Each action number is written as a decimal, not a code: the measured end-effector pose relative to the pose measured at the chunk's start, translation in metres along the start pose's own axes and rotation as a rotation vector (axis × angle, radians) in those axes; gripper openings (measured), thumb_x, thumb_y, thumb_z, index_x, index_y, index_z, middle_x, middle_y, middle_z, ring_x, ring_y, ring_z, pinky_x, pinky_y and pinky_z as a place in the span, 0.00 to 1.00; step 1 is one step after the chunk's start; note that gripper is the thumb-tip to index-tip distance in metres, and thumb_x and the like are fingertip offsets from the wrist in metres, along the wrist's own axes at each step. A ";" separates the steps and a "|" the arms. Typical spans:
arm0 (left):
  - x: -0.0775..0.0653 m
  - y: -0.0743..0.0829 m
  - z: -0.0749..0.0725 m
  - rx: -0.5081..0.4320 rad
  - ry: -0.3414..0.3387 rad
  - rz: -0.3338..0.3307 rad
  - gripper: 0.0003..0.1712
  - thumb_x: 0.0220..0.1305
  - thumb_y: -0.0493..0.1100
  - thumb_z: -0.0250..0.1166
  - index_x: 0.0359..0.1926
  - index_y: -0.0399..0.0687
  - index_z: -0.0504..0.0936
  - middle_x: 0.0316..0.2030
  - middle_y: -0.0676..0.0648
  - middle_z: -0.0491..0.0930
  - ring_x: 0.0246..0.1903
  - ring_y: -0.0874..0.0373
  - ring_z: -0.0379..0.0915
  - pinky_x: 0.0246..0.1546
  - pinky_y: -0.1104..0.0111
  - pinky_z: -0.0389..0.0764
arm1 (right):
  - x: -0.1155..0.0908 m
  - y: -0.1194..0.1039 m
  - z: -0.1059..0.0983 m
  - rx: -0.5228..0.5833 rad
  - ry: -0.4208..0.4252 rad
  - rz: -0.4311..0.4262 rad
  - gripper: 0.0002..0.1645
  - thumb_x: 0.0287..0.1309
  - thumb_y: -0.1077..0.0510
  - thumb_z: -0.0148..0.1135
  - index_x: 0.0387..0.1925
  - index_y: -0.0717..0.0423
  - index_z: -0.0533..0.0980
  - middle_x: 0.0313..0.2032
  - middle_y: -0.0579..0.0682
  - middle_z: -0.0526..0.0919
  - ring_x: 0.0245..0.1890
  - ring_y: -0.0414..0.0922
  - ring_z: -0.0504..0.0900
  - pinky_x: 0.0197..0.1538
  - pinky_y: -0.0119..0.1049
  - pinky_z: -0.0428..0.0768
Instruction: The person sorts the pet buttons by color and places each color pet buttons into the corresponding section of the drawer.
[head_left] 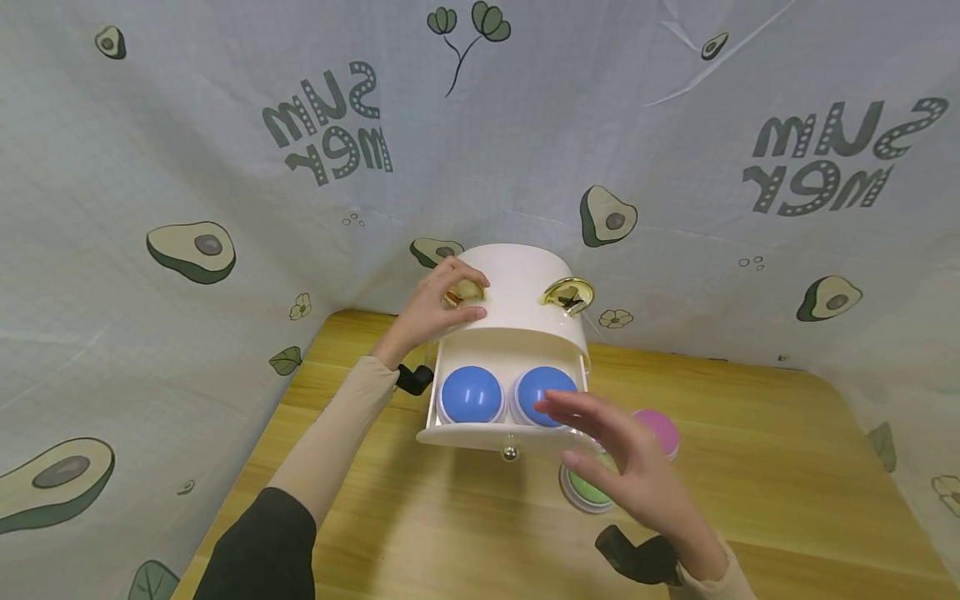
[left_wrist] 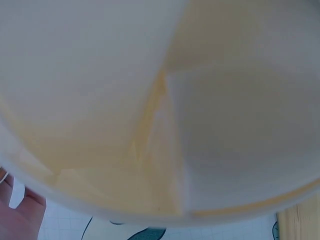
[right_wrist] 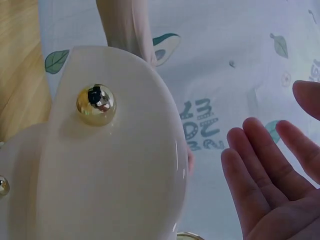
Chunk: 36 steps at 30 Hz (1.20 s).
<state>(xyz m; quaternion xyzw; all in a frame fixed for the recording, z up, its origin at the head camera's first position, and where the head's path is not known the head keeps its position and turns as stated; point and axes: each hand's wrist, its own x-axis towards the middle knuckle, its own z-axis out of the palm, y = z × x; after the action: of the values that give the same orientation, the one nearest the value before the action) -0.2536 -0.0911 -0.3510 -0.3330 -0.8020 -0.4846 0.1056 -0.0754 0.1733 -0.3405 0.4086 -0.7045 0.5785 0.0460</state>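
A glossy white drawer box (head_left: 517, 287) with two round gold ears stands at the back of the table. My left hand (head_left: 442, 302) grips it at the left gold ear (head_left: 463, 292), thumb below and fingers above. Its front drawer (head_left: 465, 435) is pulled out. Two round jars with domed blue lids (head_left: 471, 394) sit side by side inside. My right hand (head_left: 630, 454) hovers at the drawer's right corner with relaxed fingers and holds nothing, overlapping the right blue lid (head_left: 546, 392). In the right wrist view, the gold knob (right_wrist: 96, 104) shows on a white curved front.
Right of the box, a green-lidded jar (head_left: 588, 485) and a pink-lidded jar (head_left: 658, 432) stand on the wooden table (head_left: 765, 467), both partly behind my right hand. A white avocado-print curtain (head_left: 480, 183) hangs right behind the box.
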 end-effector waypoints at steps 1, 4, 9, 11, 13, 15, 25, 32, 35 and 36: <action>0.000 0.000 0.000 0.000 -0.001 -0.002 0.18 0.55 0.43 0.72 0.46 0.47 0.80 0.45 0.50 0.71 0.48 0.55 0.66 0.42 0.61 0.73 | -0.001 0.000 0.001 -0.007 -0.015 -0.004 0.36 0.48 0.83 0.57 0.62 0.71 0.65 0.57 0.58 0.76 0.59 0.47 0.73 0.60 0.34 0.68; 0.000 0.000 0.000 0.004 -0.004 -0.005 0.18 0.55 0.44 0.71 0.46 0.47 0.80 0.45 0.50 0.71 0.48 0.55 0.66 0.43 0.61 0.73 | -0.006 0.003 0.006 -0.012 -0.060 -0.022 0.37 0.48 0.82 0.58 0.62 0.69 0.65 0.57 0.57 0.76 0.57 0.48 0.75 0.58 0.35 0.71; 0.000 0.001 0.000 0.001 -0.010 -0.005 0.18 0.56 0.44 0.71 0.47 0.47 0.80 0.44 0.51 0.70 0.48 0.57 0.66 0.43 0.62 0.74 | -0.015 0.015 0.017 0.039 -0.122 -0.061 0.36 0.50 0.81 0.58 0.62 0.68 0.65 0.57 0.61 0.74 0.56 0.51 0.75 0.56 0.41 0.74; 0.000 0.001 0.000 0.000 -0.010 -0.004 0.18 0.56 0.44 0.71 0.47 0.48 0.80 0.44 0.52 0.70 0.48 0.57 0.66 0.43 0.62 0.74 | -0.017 0.020 0.021 0.054 -0.142 -0.077 0.35 0.49 0.81 0.58 0.62 0.69 0.65 0.57 0.62 0.74 0.57 0.51 0.75 0.55 0.43 0.75; 0.000 0.000 0.000 0.002 -0.008 -0.002 0.18 0.56 0.44 0.71 0.47 0.48 0.80 0.44 0.52 0.70 0.47 0.57 0.67 0.43 0.62 0.74 | -0.020 0.024 0.024 0.067 -0.165 -0.071 0.34 0.51 0.80 0.58 0.62 0.68 0.66 0.58 0.61 0.73 0.57 0.51 0.75 0.54 0.44 0.75; 0.000 0.000 0.000 0.004 -0.007 -0.001 0.17 0.55 0.44 0.71 0.47 0.48 0.80 0.44 0.52 0.70 0.47 0.57 0.66 0.43 0.62 0.74 | -0.022 0.027 0.027 0.068 -0.183 -0.061 0.33 0.52 0.79 0.58 0.62 0.68 0.66 0.58 0.59 0.73 0.57 0.51 0.75 0.53 0.44 0.76; 0.000 0.000 0.000 0.002 -0.004 -0.013 0.18 0.55 0.44 0.72 0.47 0.47 0.80 0.45 0.51 0.70 0.48 0.56 0.66 0.43 0.62 0.74 | -0.029 0.039 0.036 0.073 -0.216 0.085 0.31 0.58 0.74 0.58 0.63 0.63 0.67 0.54 0.55 0.78 0.53 0.50 0.78 0.52 0.43 0.76; 0.000 0.000 0.000 -0.010 -0.005 -0.023 0.17 0.55 0.43 0.71 0.46 0.47 0.80 0.45 0.51 0.70 0.48 0.56 0.66 0.43 0.62 0.73 | -0.030 0.046 0.037 0.057 -0.216 0.122 0.29 0.60 0.73 0.57 0.64 0.63 0.66 0.53 0.54 0.79 0.52 0.50 0.79 0.52 0.43 0.76; 0.001 0.001 0.000 -0.006 -0.005 -0.018 0.18 0.55 0.43 0.72 0.46 0.47 0.80 0.44 0.51 0.70 0.48 0.56 0.66 0.43 0.62 0.73 | -0.030 0.048 0.037 0.058 -0.217 0.125 0.29 0.60 0.72 0.56 0.64 0.63 0.66 0.54 0.54 0.78 0.53 0.50 0.78 0.53 0.42 0.76; 0.001 0.001 -0.001 -0.006 -0.005 -0.016 0.18 0.55 0.43 0.72 0.46 0.46 0.80 0.44 0.50 0.70 0.48 0.56 0.66 0.43 0.62 0.72 | -0.030 0.049 0.038 0.059 -0.218 0.126 0.29 0.60 0.72 0.56 0.64 0.64 0.66 0.54 0.54 0.78 0.53 0.50 0.78 0.53 0.41 0.76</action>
<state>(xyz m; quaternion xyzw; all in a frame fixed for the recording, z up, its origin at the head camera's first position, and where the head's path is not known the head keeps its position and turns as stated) -0.2533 -0.0910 -0.3496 -0.3281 -0.8034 -0.4870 0.0987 -0.0709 0.1567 -0.4069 0.4251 -0.7123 0.5528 -0.0794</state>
